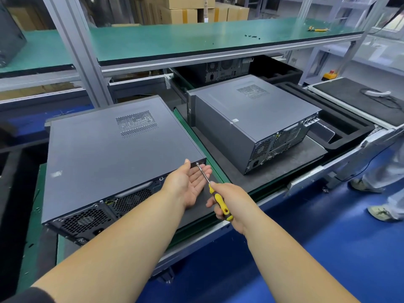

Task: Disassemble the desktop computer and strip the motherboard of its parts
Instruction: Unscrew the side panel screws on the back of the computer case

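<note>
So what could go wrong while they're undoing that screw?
The screw could drop past the open left hand cupped under the screwdriver tip and roll off the green belt. The tip sits at the near computer case's rear corner at a slant, so it might slip and jab the palm. The right hand grips the handle low, which may give less control.

The computer case [113, 149] lies flat on the workbench [196, 145]. A second case [258, 119] sits to its right, a third [223, 69] behind under the shelf [175, 43].
</note>
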